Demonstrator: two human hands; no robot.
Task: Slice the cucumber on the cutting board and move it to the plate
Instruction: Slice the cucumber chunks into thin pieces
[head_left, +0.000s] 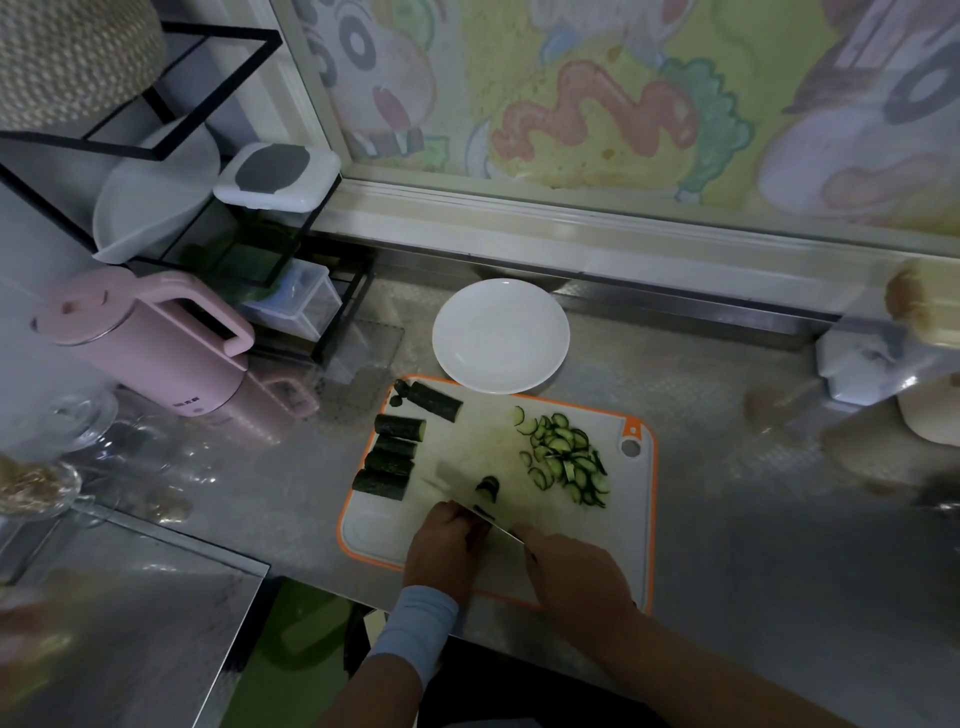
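Fingers (460, 512) of left hand (441, 551) curled on dark-green cucumber stub (483, 513), right hand (571, 566) round knife (498, 527).

uncut cucumber chunks (400, 427) 5 | plate (501, 336) 1 | knife (501, 545) 1

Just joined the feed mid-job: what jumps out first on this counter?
The orange-rimmed cutting board at centre draws the eye: dark cucumber chunks line its left side, a pile of slices lies on its right. At its near edge the right hand grips a knife, the left hand beside the blade. The white plate just beyond the board holds nothing yet; a pink kettle stands far left.
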